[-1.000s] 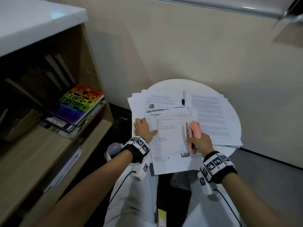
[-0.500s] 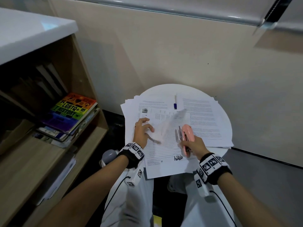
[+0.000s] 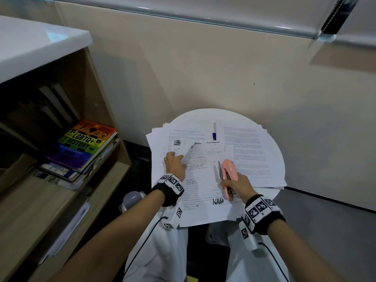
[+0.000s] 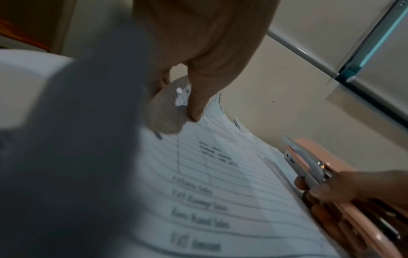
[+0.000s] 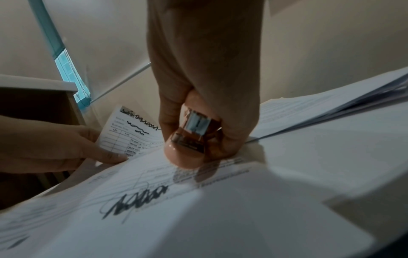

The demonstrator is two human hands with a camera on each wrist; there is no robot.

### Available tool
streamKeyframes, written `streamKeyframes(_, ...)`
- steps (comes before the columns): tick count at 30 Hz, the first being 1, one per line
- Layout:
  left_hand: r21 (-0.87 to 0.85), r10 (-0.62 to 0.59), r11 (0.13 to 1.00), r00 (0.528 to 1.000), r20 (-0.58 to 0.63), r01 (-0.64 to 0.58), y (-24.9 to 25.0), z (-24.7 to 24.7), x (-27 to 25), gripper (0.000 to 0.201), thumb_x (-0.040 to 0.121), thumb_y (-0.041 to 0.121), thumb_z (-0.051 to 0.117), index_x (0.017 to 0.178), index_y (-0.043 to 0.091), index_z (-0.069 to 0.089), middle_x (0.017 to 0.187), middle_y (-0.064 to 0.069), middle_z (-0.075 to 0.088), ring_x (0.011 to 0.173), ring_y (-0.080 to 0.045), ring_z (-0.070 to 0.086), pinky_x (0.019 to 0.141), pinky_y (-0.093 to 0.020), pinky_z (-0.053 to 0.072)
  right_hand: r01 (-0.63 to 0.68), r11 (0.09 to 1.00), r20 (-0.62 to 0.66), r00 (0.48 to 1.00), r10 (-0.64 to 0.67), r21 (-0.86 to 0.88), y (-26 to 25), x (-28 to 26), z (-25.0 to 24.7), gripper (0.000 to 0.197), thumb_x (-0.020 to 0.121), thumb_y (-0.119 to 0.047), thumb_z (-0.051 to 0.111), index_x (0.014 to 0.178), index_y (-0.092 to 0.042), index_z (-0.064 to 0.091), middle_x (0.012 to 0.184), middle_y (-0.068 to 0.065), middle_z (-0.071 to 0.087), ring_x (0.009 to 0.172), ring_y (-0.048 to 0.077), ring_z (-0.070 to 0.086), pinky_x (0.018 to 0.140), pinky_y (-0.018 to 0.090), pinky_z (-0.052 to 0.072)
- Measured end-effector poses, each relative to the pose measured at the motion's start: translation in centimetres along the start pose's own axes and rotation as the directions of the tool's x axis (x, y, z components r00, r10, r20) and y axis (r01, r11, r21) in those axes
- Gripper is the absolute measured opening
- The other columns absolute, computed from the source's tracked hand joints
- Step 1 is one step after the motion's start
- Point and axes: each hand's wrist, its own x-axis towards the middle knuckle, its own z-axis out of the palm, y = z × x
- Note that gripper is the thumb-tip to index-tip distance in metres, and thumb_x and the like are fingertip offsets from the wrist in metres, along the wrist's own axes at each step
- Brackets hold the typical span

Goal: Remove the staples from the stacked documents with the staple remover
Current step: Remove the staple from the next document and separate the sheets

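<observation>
A lined form (image 3: pixel 203 180) lies on top of spread papers on a small round white table (image 3: pixel 203 117). My left hand (image 3: pixel 175 162) pinches its top sheet (image 3: pixel 189 153), lifted and turned towards the left; in the right wrist view that sheet (image 5: pixel 123 129) stands upright behind the thumb. My right hand (image 3: pixel 237 184) grips a pink staple remover (image 3: pixel 228 171) whose base rests on the form's right edge, above a black signature. Its metal end (image 5: pixel 196 125) faces the wrist camera. It shows again in the left wrist view as the pink tool (image 4: pixel 326 167). No staple can be made out.
More printed sheets lie fanned at the right (image 3: pixel 248 151) and left (image 3: pixel 160 143) of the table. A blue-tipped pen (image 3: pixel 214 133) sits between them. A wooden bookshelf (image 3: pixel 101 98) with a rainbow-covered book (image 3: pixel 83 143) stands close on the left. A beige wall is right behind.
The top sheet lay flat under my left hand; that hand has since lifted it and swung it over to the left. My right hand with the pink tool has stayed in place.
</observation>
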Motion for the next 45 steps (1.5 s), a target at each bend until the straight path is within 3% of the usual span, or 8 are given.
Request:
streamKeyframes(8,-0.133,-0.071,0.988,0.993,0.089,0.082,0.8,-1.8,1.1,0.03,0.082,0.016,0.068,0.105,-0.002,0.067,0.113,-0.021,0.066,0.105,-0.034,0.062,0.087,-0.037,0.051,-0.01,1.0,0.016,1.0,0.009,0.016,0.0,-0.1,0.0,0.025,0.074,0.0,0.074,0.094,-0.004,0.058,0.081,0.012,0.059,0.066,0.023,0.058,0.052,0.028,0.048)
streamKeyframes(14,-0.03,-0.116,0.993,0.991,0.068,0.118,1.2,-1.6,1.0,0.037,0.086,0.027,0.064,0.12,0.011,0.061,0.127,-0.018,0.047,0.118,-0.038,0.045,0.105,-0.044,0.038,-0.022,0.999,0.011,1.0,0.022,0.027,0.0,-0.2,-0.1,0.028,0.073,0.0,0.075,0.096,-0.002,0.058,0.079,0.013,0.06,0.065,0.024,0.058,0.054,0.031,0.051)
streamKeyframes(18,-0.062,-0.08,0.994,0.994,0.075,0.085,1.6,-0.8,1.2,0.026,0.085,0.015,0.063,0.105,-0.003,0.064,0.113,-0.025,0.061,0.099,-0.037,0.061,0.088,-0.045,0.052,-0.013,1.0,0.006,1.0,0.012,0.023,-0.1,-0.4,-0.1,0.022,0.075,0.001,0.073,0.089,-0.005,0.056,0.078,0.012,0.057,0.063,0.024,0.057,0.05,0.03,0.049)
streamKeyframes(25,-0.077,-0.121,0.988,0.977,0.178,0.136,1.2,-1.9,1.4,0.022,0.087,0.027,0.061,0.101,0.012,0.066,0.112,-0.015,0.067,0.109,-0.035,0.059,0.099,-0.039,0.044,-0.007,0.999,0.001,1.0,0.007,0.044,-0.1,-0.4,-0.1,0.022,0.074,0.002,0.072,0.09,-0.004,0.058,0.077,0.011,0.059,0.063,0.023,0.057,0.054,0.029,0.049)
streamKeyframes(28,0.017,-0.092,0.996,0.995,0.039,0.092,0.4,-1.0,1.0,0.028,0.087,0.039,0.058,0.101,0.015,0.062,0.105,-0.01,0.066,0.114,-0.036,0.047,0.102,-0.049,0.031,-0.021,0.998,0.009,1.0,0.02,0.063,-0.1,-0.4,-0.2,0.022,0.075,0.003,0.071,0.091,-0.004,0.057,0.078,0.014,0.058,0.061,0.025,0.057,0.048,0.028,0.05)
streamKeyframes(33,0.118,-0.054,0.991,0.996,-0.066,0.062,0.7,-0.5,-1.2,0.021,0.096,0.025,0.05,0.111,0.015,0.061,0.124,0.0,0.059,0.136,-0.034,0.03,0.111,-0.058,0.017,0.018,0.998,-0.096,0.995,-0.012,0.064,0.7,-0.1,-0.4,0.021,0.073,0.004,0.072,0.089,-0.005,0.06,0.081,0.012,0.061,0.075,0.027,0.059,0.073,0.039,0.054)
streamKeyframes(38,-0.104,-0.106,0.99,0.993,-0.055,0.1,0.6,-1.1,-0.6,0.029,0.091,0.029,0.058,0.11,0.008,0.062,0.116,-0.013,0.064,0.119,-0.035,0.05,0.097,-0.042,0.04,0.046,0.998,-0.106,0.994,-0.041,0.041,1.1,-0.8,-0.9,0.02,0.072,0.007,0.072,0.087,0.003,0.059,0.067,0.012,0.057,0.056,0.024,0.056,0.05,0.034,0.05)
streamKeyframes(45,-0.275,-0.031,0.958,0.985,0.171,0.078,-0.1,-3.1,1.4,0.041,0.078,0.04,0.071,0.108,0.013,0.068,0.109,-0.006,0.071,0.098,-0.027,0.066,0.09,-0.042,0.053,0.032,0.999,-0.05,0.998,-0.03,0.038,1.3,-0.6,-1.3,0.034,0.071,0.003,0.075,0.099,0.005,0.056,0.077,0.015,0.057,0.062,0.025,0.059,0.05,0.031,0.052)
